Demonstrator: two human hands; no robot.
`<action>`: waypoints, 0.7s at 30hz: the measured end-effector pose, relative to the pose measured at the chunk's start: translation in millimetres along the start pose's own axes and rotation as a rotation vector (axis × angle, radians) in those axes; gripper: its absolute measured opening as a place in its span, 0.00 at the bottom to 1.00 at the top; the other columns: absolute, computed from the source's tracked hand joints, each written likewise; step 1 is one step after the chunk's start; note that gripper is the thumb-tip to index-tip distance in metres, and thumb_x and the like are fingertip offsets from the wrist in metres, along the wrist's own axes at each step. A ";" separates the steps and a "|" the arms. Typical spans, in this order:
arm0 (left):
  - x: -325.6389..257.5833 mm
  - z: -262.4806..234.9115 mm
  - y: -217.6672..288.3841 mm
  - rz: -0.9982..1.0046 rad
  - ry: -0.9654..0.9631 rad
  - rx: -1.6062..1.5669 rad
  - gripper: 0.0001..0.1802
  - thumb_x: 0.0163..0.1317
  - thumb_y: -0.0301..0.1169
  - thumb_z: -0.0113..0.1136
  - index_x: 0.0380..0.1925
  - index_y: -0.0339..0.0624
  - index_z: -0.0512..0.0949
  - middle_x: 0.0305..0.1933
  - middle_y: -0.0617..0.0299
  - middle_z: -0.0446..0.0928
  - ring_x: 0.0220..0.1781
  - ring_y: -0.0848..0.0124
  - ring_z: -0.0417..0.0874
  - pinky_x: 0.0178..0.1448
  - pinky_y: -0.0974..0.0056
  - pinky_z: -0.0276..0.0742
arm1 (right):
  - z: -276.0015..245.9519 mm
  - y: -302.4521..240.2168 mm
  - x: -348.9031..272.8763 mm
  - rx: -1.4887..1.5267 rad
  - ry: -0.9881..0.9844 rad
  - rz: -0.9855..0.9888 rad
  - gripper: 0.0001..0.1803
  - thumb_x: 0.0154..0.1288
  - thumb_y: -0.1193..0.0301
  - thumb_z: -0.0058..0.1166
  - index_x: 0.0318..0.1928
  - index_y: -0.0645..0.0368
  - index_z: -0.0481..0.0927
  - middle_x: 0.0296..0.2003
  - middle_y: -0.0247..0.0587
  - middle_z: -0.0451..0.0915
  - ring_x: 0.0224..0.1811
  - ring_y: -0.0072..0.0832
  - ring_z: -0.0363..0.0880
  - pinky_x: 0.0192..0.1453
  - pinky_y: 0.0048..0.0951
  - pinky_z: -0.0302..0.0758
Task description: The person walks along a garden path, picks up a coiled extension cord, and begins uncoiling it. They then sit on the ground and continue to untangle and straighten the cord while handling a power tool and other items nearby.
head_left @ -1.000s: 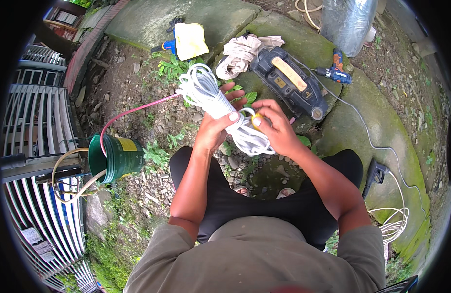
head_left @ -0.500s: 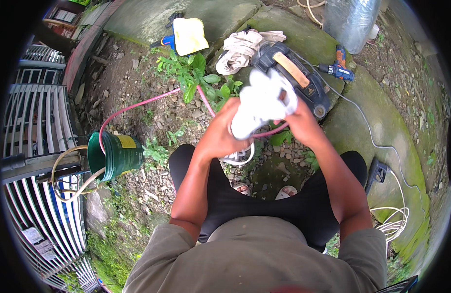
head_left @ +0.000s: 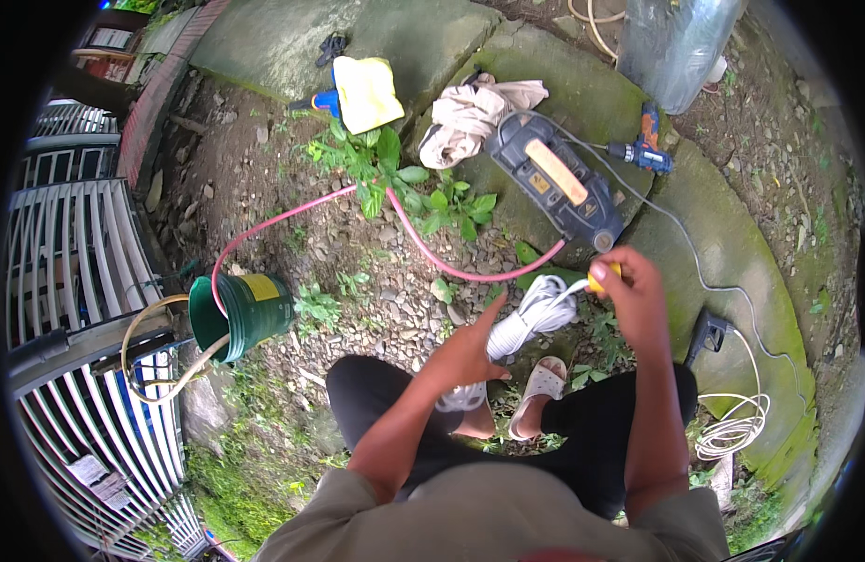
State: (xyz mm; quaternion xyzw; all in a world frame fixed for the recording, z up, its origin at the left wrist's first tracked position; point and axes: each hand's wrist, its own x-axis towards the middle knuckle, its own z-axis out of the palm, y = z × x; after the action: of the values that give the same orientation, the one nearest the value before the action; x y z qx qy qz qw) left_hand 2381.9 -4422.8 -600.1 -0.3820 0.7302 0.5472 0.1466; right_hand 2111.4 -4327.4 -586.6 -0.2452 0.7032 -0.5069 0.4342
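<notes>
A wound bundle of white cord is in my left hand, gripped about its middle with a finger and the thumb stretched along it. Loops of the bundle show again below the palm. From its upper end a white length runs to a yellow cord end, which looks like a plug or socket. My right hand pinches this yellow piece between thumb and fingers. Just beyond my right hand lies a dark pressure washer with a tan handle, joined to a pink hose.
A green bucket with hoses lies tilted at left. A yellow cloth and beige cloth lie ahead. A cordless drill, black spray gun and coiled cream hose rest on mossy slabs at right.
The white cord bundle, blurred and held up between both hands before, is now lower in my left hand. My right hand has moved right and nearer, holding the yellow end.
</notes>
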 end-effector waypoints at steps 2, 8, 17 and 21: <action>-11.2 5.0 -2.0 -0.090 0.136 -0.078 0.51 0.49 0.24 0.78 0.76 0.45 0.65 0.49 0.40 0.86 0.54 0.45 0.89 0.61 0.51 0.81 | -5.0 -3.7 -14.2 0.031 0.124 0.117 0.10 0.74 0.70 0.62 0.46 0.65 0.82 0.33 0.40 0.86 0.28 0.19 0.79 0.34 0.22 0.75; -79.6 -36.2 34.4 0.273 0.357 -0.308 0.35 0.51 0.22 0.74 0.63 0.39 0.78 0.58 0.48 0.84 0.59 0.58 0.87 0.64 0.58 0.80 | -25.2 -34.1 -39.4 0.567 0.339 0.286 0.13 0.75 0.67 0.63 0.48 0.65 0.80 0.33 0.41 0.85 0.25 0.22 0.79 0.31 0.23 0.79; -270.6 -177.8 226.6 -0.025 0.194 0.183 0.49 0.55 0.32 0.75 0.76 0.45 0.59 0.58 0.40 0.81 0.52 0.43 0.87 0.58 0.47 0.84 | -100.0 -275.4 -162.2 1.300 0.624 0.069 0.16 0.76 0.61 0.64 0.49 0.61 0.81 0.33 0.36 0.83 0.23 0.22 0.77 0.34 0.21 0.80; -370.5 -257.1 300.7 0.290 0.242 0.358 0.56 0.51 0.31 0.77 0.79 0.48 0.56 0.62 0.44 0.81 0.56 0.46 0.86 0.61 0.48 0.84 | -116.2 -407.4 -219.4 1.251 0.710 0.103 0.14 0.74 0.62 0.65 0.46 0.61 0.82 0.34 0.36 0.82 0.26 0.23 0.78 0.36 0.24 0.82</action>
State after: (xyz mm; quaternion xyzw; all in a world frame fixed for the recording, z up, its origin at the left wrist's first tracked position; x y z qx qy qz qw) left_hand 2464.7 -4477.0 -67.2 -0.3042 0.8747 0.3749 0.0434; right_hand 2083.1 -4246.2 -117.3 0.2622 0.3906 -0.8426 0.2620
